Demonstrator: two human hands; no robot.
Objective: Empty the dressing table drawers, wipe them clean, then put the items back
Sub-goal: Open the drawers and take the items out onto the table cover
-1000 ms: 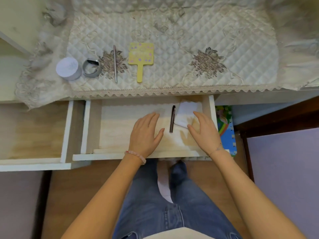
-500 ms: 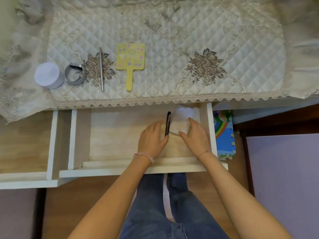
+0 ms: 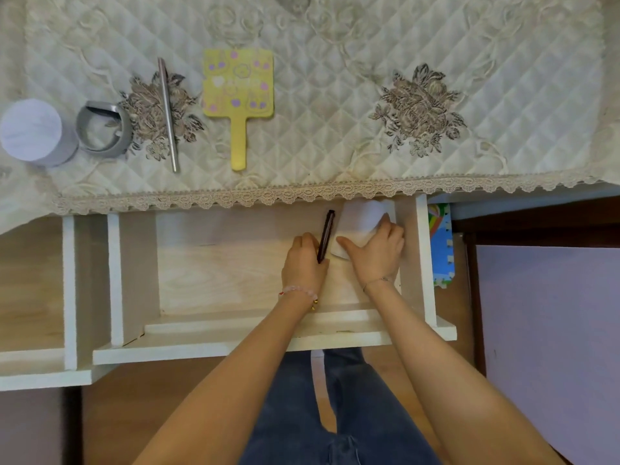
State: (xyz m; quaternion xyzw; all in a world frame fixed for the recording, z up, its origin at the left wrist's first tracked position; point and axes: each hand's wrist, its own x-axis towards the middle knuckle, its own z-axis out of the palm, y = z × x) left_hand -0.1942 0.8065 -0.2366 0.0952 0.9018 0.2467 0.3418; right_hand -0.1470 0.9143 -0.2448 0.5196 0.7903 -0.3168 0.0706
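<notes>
— Quilted cream cloth [image 3: 335, 105] with a lace hem covers your dressing table top. On its left side lie a white round jar [image 3: 32, 129], a grey ring [image 3: 104, 130], a metal rod [image 3: 167, 112] and a yellow hand mirror [image 3: 238, 83].

— Your mirror carries printed shapes, but any writing on it is too blurred to read.

— Below the lace your right drawer [image 3: 214, 273] is pulled out, and the left drawer [image 3: 30, 280] beside it is open too.

— Your dark pen [image 3: 326, 234] lies in the far right part of the right drawer, with a white cloth [image 3: 360, 221] just beside it on the right.

— Your left hand [image 3: 303, 266] pinches the pen's near end between the thumb and curled fingers.

— Your right hand [image 3: 379, 253] grips the white cloth, with the fingers curled over its right edge and the thumb stretched along its near edge, close to the pen.

— On the floor just right of that drawer you have a colourful foam mat [image 3: 441, 243].
</notes>
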